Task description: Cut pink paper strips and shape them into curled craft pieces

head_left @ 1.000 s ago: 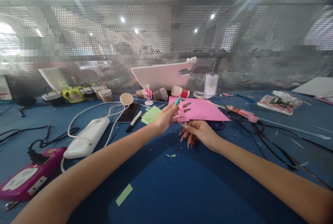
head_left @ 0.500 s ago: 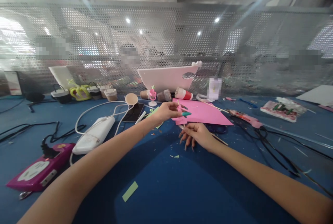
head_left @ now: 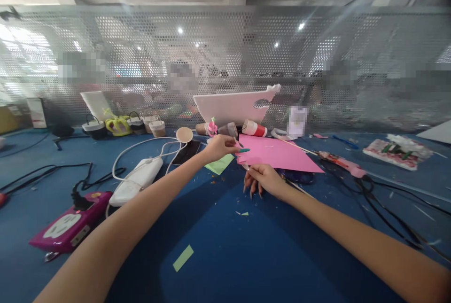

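My left hand (head_left: 225, 148), with a long green nail showing, is closed in a pinch at the left edge of a pink sheet (head_left: 282, 153). Between the two hands there is a thin pale stick with a small pink paper piece (head_left: 241, 158) on it. The lower end of that stick is pinched by my right hand (head_left: 262, 179), its other fingers hanging curled over the blue table. A light green paper (head_left: 220, 165) lies just below my left hand.
A pink glue gun (head_left: 341, 164) with black cables lies at the right. Left are a white power bank (head_left: 137, 182), a magenta socket box (head_left: 72, 223) and small cups (head_left: 157, 128). A white board (head_left: 232, 105) leans against the mesh at the back; a red-white cup (head_left: 254, 128) lies before it.
The camera view has shifted, moving the scene slightly rightward. My left hand has drawn a little left relative to the pink sheet, and more of the green paper shows.
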The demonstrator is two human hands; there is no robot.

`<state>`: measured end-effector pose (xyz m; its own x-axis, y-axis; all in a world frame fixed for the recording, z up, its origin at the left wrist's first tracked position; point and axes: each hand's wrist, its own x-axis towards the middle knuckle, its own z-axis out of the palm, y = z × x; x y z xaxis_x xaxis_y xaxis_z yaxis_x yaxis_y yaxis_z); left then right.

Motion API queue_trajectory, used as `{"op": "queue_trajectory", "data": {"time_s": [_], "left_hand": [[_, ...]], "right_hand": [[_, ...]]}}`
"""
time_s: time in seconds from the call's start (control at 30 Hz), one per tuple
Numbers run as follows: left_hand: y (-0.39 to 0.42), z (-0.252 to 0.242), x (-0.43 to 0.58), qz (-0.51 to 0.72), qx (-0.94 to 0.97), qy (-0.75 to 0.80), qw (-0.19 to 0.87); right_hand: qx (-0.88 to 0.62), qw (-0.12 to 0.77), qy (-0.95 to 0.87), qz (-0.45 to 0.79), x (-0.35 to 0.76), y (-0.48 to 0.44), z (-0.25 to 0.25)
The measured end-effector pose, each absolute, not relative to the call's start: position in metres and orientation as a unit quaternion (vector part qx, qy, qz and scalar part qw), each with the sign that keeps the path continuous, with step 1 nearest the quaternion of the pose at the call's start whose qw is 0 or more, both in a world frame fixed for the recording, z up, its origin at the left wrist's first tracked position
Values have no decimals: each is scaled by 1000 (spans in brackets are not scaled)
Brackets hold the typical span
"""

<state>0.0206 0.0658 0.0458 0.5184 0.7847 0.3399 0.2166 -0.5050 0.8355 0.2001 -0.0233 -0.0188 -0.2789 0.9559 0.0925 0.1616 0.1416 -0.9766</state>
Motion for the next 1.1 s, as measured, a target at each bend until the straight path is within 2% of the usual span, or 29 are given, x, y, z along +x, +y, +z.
{"op": "queue_trajectory", "data": {"time_s": [0.1, 0.2, 0.3, 0.5, 0.6, 0.9, 1.1], "left_hand": [[68, 41, 20, 356, 814, 329, 320], [69, 38, 21, 367, 811, 326, 317], [67, 39, 24, 382, 794, 306, 361], [61, 46, 25, 359, 722, 268, 528], [58, 49, 22, 343, 699, 240, 579], [57, 44, 25, 391, 671, 252, 577], [54, 48, 26, 384, 646, 237, 615]], "right_hand": [[-435, 404, -641, 487, 202, -25, -19], [-432, 403, -643, 488, 202, -26, -19], [-433, 408, -642, 483, 201, -26, -19], [-429, 425, -635, 482, 201, -27, -16], [-428, 429, -630, 486, 201, -27, -16], [-431, 421, -635, 483, 202, -26, -17], [-431, 435, -622, 487, 202, -26, -16]]}}
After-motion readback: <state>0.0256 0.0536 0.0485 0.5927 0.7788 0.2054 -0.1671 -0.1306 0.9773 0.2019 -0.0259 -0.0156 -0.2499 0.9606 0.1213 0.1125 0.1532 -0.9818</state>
